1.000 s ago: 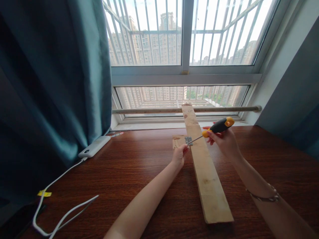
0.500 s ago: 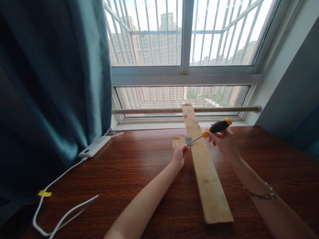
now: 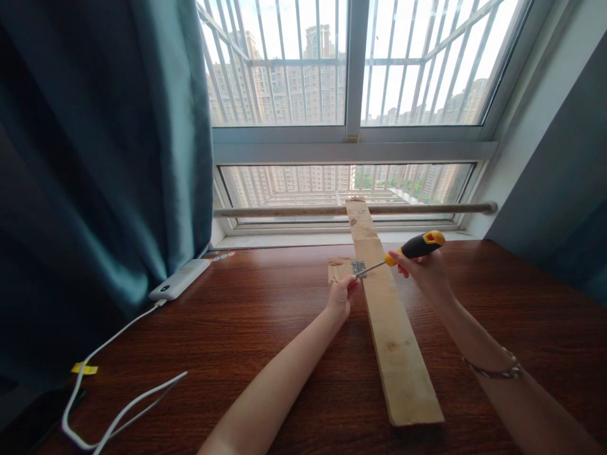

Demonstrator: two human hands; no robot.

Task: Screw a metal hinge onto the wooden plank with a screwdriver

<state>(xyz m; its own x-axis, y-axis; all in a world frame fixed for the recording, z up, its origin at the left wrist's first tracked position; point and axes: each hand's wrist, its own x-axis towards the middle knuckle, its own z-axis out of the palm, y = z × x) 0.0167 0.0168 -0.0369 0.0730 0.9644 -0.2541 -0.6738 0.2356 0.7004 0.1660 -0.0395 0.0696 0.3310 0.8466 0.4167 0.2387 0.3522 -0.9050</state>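
Window (image 3: 351,136) fills the back, barred outside. Brown wood-grain bench (image 3: 265,360) under everything. Blue curtain (image 3: 142,126) down the left. Rail (image 3: 284,212) across the lower window. Long board (image 3: 398,344) lies lengthwise on the bench, right of center, far end overlapping the rail from here. White power bank (image 3: 183,279) by the curtain, white cable (image 3: 160,303) plugged into its near end.

My right grip (image 3: 429,272) is wrapped on the yellow-and-black screwdriver (image 3: 421,244), handle up to the right, shaft sloping down-left to the hinge. My left grip (image 3: 340,296) has its fingertips bunched at the screwdriver tip; can't tell what they pinch. Short board (image 3: 337,270) sits at the long board's left side; can't tell if it runs beneath. Smallest of the work: metal hinge (image 3: 359,268), spanning both boards at the seam.
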